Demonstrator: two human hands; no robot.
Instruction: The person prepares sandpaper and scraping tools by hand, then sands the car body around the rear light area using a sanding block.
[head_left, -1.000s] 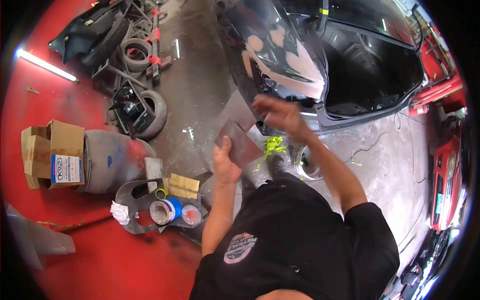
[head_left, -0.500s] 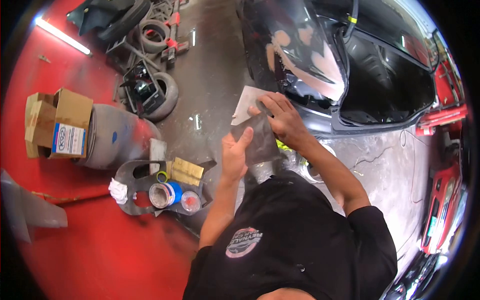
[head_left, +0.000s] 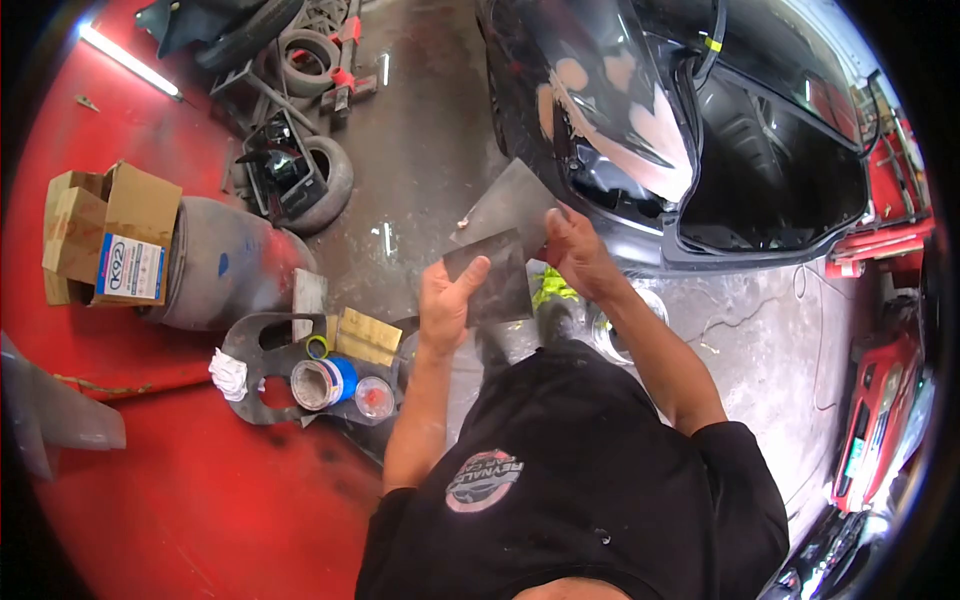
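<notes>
My left hand [head_left: 446,305] grips a thin, dark, square-cornered sheet [head_left: 504,292], its thumb lying across the upper face. Closed on the edge of a second, lighter grey sheet [head_left: 511,203] is my right hand [head_left: 579,252]. The lighter sheet is tilted and lies just beyond the dark one, their edges close together or overlapping. A small pale lump sits at its left corner. Whether the sheets are metal, plastic or paper I cannot tell.
A black car body [head_left: 620,130] with pale sanded patches is ahead right. At left, an open blue can [head_left: 342,381], its lid [head_left: 374,398], a tape roll [head_left: 318,347] and a white rag [head_left: 229,374] lie on a grey panel. A cardboard box [head_left: 140,220] tops a drum [head_left: 230,265].
The lighter sheet has turned and now shows a grey face instead of a pale one. My hands have moved slightly apart, my left hand shifting left with the dark sheet.
</notes>
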